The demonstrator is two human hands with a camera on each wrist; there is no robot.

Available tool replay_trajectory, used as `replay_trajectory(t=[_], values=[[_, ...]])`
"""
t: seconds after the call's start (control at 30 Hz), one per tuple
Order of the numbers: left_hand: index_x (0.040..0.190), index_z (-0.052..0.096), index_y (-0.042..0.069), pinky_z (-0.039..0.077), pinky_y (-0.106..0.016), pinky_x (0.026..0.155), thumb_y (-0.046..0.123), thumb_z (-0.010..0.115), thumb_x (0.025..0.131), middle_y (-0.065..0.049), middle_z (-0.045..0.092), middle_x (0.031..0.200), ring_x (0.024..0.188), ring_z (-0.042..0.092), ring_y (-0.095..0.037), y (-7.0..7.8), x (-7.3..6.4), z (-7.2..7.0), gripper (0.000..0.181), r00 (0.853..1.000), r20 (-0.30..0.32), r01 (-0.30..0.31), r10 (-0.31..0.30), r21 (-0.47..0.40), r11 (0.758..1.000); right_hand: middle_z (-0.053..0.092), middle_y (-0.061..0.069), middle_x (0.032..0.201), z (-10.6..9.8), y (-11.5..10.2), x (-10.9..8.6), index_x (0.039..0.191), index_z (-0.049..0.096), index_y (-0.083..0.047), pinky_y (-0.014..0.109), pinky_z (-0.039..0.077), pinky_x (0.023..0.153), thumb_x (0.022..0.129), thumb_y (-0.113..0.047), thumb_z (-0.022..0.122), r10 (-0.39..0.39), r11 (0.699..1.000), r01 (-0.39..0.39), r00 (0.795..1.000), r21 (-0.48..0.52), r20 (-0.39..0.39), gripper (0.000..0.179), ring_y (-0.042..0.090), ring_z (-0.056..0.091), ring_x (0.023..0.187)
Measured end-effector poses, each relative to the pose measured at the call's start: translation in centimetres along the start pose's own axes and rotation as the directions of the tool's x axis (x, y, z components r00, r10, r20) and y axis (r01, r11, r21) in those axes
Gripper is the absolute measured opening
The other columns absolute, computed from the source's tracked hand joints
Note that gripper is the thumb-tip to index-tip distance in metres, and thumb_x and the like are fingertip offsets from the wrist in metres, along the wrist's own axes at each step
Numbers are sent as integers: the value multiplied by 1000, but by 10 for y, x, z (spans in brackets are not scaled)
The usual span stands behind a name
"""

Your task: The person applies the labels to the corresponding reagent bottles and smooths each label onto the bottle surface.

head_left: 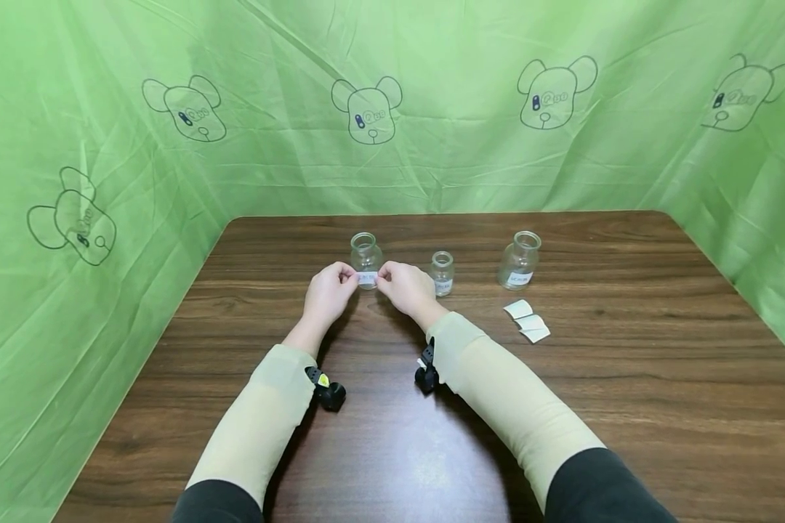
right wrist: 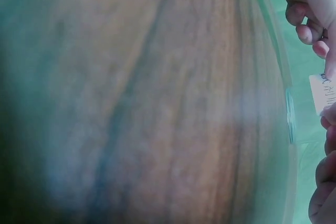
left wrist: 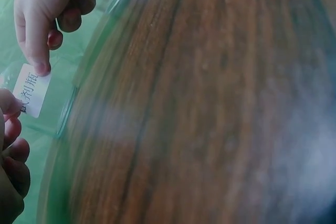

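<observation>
A small white label (head_left: pixel 368 277) with printed dark characters lies against the front of a clear wide-necked glass bottle (head_left: pixel 363 247) at the left of the row. My left hand (head_left: pixel 327 294) pinches the label's left end between thumb and forefinger. At the other end, the right hand (head_left: pixel 407 285) pinches it the same way. In the left wrist view the label (left wrist: pixel 35 92) is stretched flat between both hands' fingertips, over the bottle's lower wall. Just beyond the right hand stands a smaller glass bottle (head_left: pixel 442 269) bearing a white label, partly covered by that hand.
A third glass bottle (head_left: pixel 522 258), also labelled, stands further right. In front of it several pieces of white paper (head_left: pixel 527 322) lie overlapping on the brown wooden table (head_left: pixel 628 327). Green cloth (head_left: pixel 432 160) with mouse-head outlines hangs behind the table and along both sides.
</observation>
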State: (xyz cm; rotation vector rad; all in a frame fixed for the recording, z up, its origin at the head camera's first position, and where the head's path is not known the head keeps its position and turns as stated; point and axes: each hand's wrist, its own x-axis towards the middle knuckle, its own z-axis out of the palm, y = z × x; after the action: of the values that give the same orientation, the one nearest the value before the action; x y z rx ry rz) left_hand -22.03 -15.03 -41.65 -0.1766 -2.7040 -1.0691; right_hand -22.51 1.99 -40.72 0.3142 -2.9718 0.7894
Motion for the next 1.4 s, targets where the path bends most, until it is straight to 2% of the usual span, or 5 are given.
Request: replay_trajectory(t=[0.47,0.9,1.07,1.27,1.4], values=[[89,65,9,40,-34,61,23,60,87,-2,57,75,68,52,-19,0,-1,1,15,1000,-29,5,-5,9,1000,63,-13,83,4,0,3,91,65,-28,36,44,60,90,-40,54,14,1000,-14,1000,-4,8,16,12,59,77],[89,65,10,41,-34,61,24,61,87,-2,59,76,69,53,-20,1,0,2,15,999,-32,44,-44,5,999,65,-12,86,5,0,4,93,65,-29,37,45,61,90,-41,53,42,999,-42,999,-15,8,17,13,60,79],[98,60,9,40,-34,59,25,63,86,-3,56,75,67,52,-20,-1,-1,1,20,999,-34,34,-34,-16,999,65,-9,87,5,2,3,98,61,-26,37,44,61,90,-42,55,48,999,-48,999,-4,10,18,14,60,77],[116,52,10,40,-35,60,28,65,86,-3,54,77,65,50,-21,-7,-1,-7,37,999,-22,42,-43,-41,998,61,-6,74,1,7,0,118,46,-19,35,42,55,86,-43,61,88,994,-86,996,75,-26,42,15,57,63],[134,42,11,41,-35,62,28,66,85,-4,57,78,66,52,-20,-7,4,-12,57,1000,8,18,-18,-58,998,59,-9,71,-2,5,2,135,35,-17,32,42,52,84,-47,62,42,996,-38,998,85,-51,65,11,56,59]])
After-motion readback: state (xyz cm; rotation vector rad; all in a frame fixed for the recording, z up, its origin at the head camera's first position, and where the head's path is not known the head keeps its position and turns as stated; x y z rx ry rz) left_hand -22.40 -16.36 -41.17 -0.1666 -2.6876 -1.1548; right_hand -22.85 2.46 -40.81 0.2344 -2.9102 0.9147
